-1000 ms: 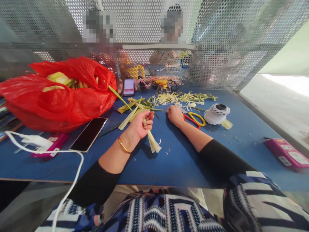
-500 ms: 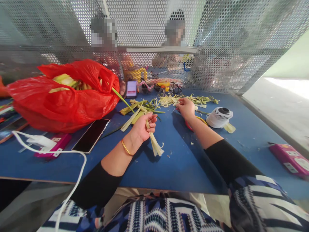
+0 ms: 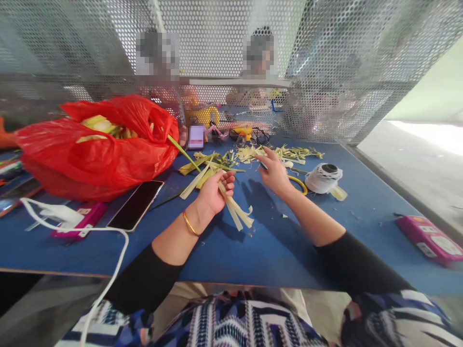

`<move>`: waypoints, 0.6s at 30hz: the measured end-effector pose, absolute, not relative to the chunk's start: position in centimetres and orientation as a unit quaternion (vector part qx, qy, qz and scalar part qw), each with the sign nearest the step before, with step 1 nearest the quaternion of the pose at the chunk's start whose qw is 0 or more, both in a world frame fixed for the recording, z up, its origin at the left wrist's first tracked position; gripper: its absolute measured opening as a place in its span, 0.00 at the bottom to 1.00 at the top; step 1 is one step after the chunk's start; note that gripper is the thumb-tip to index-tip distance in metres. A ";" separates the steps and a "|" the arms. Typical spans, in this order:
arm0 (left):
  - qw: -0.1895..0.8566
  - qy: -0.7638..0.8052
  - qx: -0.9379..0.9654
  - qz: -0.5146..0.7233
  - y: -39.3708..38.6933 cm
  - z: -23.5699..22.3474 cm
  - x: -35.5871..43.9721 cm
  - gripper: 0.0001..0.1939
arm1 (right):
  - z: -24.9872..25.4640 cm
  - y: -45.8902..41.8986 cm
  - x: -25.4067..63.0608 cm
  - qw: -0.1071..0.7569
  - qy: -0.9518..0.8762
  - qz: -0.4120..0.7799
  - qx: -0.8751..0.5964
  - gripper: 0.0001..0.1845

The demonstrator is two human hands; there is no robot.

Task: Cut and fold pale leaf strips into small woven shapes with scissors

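My left hand point(image 3: 216, 193), wearing a gold bangle, is closed around a small bunch of pale, flat plant-leaf strips point(image 3: 238, 212). Their loose ends fan out to the lower right over the blue table. More long pale and green leaf strips point(image 3: 197, 180) lie just behind that hand. To the right, my right hand point(image 3: 274, 172) is above the table with its fingers apart and nothing visible in them. It is just in front of a heap of short leaf scraps point(image 3: 249, 153). A yellow loop point(image 3: 298, 185) lies partly hidden by my right wrist, beside a white thread spool point(image 3: 323, 178).
At the left stands a red plastic bag point(image 3: 97, 168) full of plant pieces. A phone point(image 3: 136, 205), a magenta box point(image 3: 79, 219) and a white cable point(image 3: 121, 241) lie in front of it. Another magenta box point(image 3: 430, 238) is far right. Perforated metal point(image 3: 217, 38) screens off people behind.
My right hand has drawn slightly back from the scrap heap towards me, and its fingers have spread. The strips in my left hand have swung a little to the right.
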State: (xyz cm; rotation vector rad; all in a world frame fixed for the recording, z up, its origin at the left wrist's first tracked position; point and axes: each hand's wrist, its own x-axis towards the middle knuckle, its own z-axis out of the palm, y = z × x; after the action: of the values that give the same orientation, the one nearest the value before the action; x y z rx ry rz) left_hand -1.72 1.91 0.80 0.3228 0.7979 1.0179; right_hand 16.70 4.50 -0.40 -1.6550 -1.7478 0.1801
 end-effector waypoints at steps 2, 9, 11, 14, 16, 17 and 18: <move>0.764 0.382 0.149 0.499 1.7 0.7 -1.3 0.21 | -0.7 2.6 15.1 0.382 -0.684 0.188 -0.592 0.15; 0.704 0.417 0.186 0.544 1.1 0.0 -0.2 0.21 | -1.5 -1.9 11.8 0.274 -0.704 0.331 -0.565 0.12; 0.714 0.423 0.221 0.513 1.1 -0.2 -0.2 0.20 | -1.0 -1.9 12.1 0.312 -0.665 0.367 -0.571 0.10; 0.679 0.456 0.288 0.497 1.1 -0.3 -0.3 0.16 | 0.1 -1.2 13.4 0.372 -0.564 0.413 -0.610 0.10; 0.613 0.484 0.339 0.523 1.0 -0.4 -0.4 0.11 | 1.0 -0.8 14.3 0.387 -0.518 0.426 -0.633 0.11; 0.580 0.492 0.369 0.534 1.0 -0.4 -0.4 0.10 | 1.4 -0.7 14.7 0.384 -0.505 0.436 -0.638 0.12; 0.552 0.494 0.401 0.538 1.0 -0.4 -0.4 0.08 | 1.8 -0.7 15.0 0.377 -0.497 0.449 -0.639 0.13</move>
State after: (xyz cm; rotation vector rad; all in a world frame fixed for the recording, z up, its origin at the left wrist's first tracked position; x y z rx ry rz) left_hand -0.40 1.02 -0.35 0.9493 1.1686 1.2735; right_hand 15.03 -0.71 1.77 -1.6348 -1.2707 1.1491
